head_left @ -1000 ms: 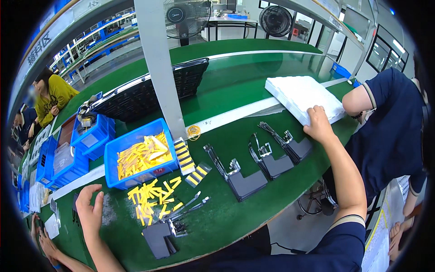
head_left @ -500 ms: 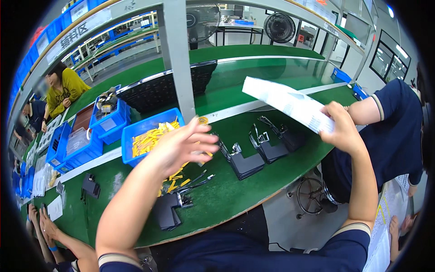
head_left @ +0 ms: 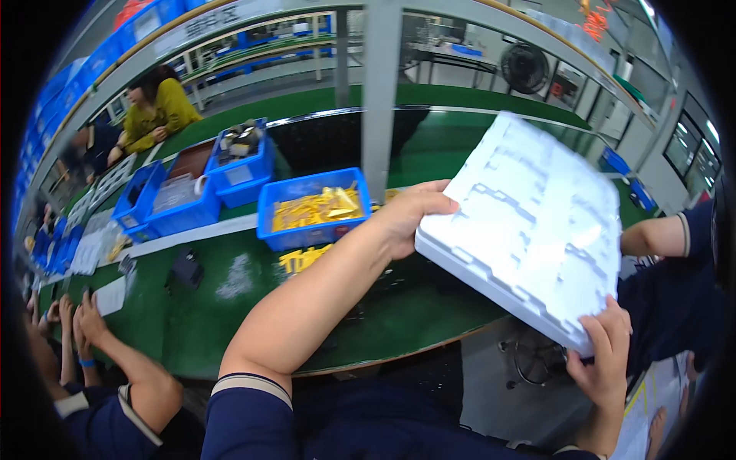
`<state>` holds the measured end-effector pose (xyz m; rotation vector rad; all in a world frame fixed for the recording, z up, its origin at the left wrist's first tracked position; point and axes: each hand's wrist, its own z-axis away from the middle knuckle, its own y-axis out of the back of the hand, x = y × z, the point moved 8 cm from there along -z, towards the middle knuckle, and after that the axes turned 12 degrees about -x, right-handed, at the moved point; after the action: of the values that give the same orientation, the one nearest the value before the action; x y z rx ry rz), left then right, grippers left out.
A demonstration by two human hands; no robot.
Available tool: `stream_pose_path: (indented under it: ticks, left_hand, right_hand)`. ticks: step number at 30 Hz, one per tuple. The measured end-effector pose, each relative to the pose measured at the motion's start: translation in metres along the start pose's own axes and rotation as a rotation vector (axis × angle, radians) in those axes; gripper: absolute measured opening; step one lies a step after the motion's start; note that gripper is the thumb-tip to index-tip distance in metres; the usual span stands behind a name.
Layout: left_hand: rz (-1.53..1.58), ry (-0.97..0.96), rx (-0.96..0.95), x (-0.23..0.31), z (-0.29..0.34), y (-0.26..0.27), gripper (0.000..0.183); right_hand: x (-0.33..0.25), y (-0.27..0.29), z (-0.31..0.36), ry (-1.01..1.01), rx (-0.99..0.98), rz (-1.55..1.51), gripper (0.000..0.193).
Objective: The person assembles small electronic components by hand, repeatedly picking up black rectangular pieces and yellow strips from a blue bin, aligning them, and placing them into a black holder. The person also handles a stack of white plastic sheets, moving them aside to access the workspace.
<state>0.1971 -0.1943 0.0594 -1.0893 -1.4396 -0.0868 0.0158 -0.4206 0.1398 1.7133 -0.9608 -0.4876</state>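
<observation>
Both hands grip the white moulded tray [head_left: 529, 222], raised above the green bench [head_left: 230, 307].
I note left hand [head_left: 410, 215] clasping its far-left edge, right hand [head_left: 606, 353] fingers curled over the near corner.

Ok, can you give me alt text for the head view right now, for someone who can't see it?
Both hands hold a white moulded foam tray tilted above a green workbench: left hand on its near-left edge, right hand at its lower corner. Behind sits a blue bin of yellow parts; a co-worker's hands rest at far left.
</observation>
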Motion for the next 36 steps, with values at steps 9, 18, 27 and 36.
stream_pose_path:
  ticks: [9, 18, 27, 36]
  left_hand:
    - [-0.328, -0.405, 0.46, 0.066, 0.249, -0.024, 0.082]
    - [-0.181, -0.871, 0.912, 0.054, 0.426, 0.0, 0.064]
    - [-0.274, -1.356, 1.242, 0.177, 0.485, 0.139, 0.044]
    - [-0.217, -1.262, 1.501, 0.231, 0.502, 0.214, 0.049]
  right_hand:
    - [-0.11, -0.003, -0.018, 0.579, 0.142, 0.253, 0.028]
    - [-0.205, -0.021, -0.142, 0.873, 0.508, -0.202, 0.031]
    - [-0.22, -0.098, -0.159, 0.816, 0.092, -0.298, 0.035]
    - [-0.153, -0.15, -0.145, 0.563, -0.173, -0.308, 0.032]
